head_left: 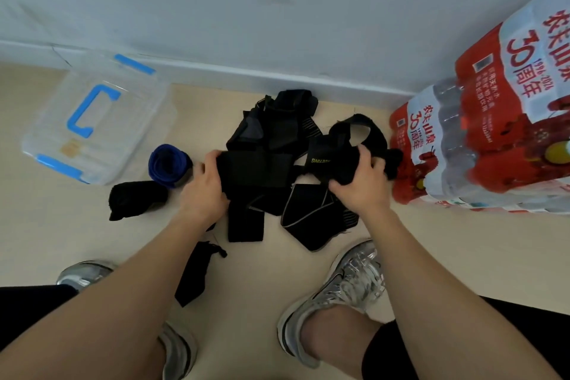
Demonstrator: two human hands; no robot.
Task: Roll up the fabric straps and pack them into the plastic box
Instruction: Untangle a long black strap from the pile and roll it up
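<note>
Left hand [203, 188], right hand [361, 185] clutch black straps [259, 170]; two rolls [168, 165] lie near one plastic box [92, 120].

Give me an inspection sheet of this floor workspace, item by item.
surface: beige floor, straps lying on it.
job's things: clear plastic box at left by the wall, lid seemingly on; blue roll and black roll beside it; loose black pile in the middle.
clutter: bottled-water packs at right.
grips: left hand holds wide black strap; right hand holds lettered black strap.
cables: nothing seen.
surroundings: pale wall; silver shoes.
</note>
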